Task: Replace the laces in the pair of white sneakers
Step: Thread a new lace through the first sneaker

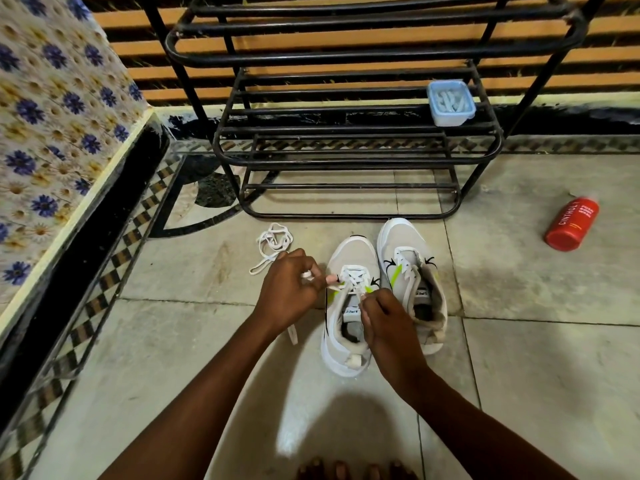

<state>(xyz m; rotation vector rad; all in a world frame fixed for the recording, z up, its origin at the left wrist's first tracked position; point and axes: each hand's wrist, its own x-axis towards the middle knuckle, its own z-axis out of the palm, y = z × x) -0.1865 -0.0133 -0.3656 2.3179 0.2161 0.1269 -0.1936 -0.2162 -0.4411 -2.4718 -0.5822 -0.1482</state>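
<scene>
1. The left hand (pixel 289 289) is pinching one end of the lace (pixel 353 280) of the left sneaker (pixel 348 306), fingers curled tight round it, while the right hand (pixel 384 317) is gripping the other end just over the tongue.
2. That sneaker is sitting on the floor (pixel 519 375) near the front foot of the shoe rack (pixel 346 161), touching the right sneaker (pixel 412 282) beside it.
3. The lace is crossing only the lower eyelets, so the step in hand is probably threading upward; whether this lace is going in or coming out is not certain.
4. To do it well, both ends should be kept even, each crossing pulled flat without a twist, and the tip fed cleanly through the next eyelet.
5. The right sneaker is showing a lace through its lowest holes only, so it is likely waiting its turn.
6. A loose lace (pixel 273 245) is lying in a tangle on the floor just beyond the left hand; it could snag the working end.
7. A red bottle (pixel 571 225) is lying well apart towards the floor's right edge, and a small lidded box (pixel 450 103) is resting on the rack; neither is in the way.
</scene>
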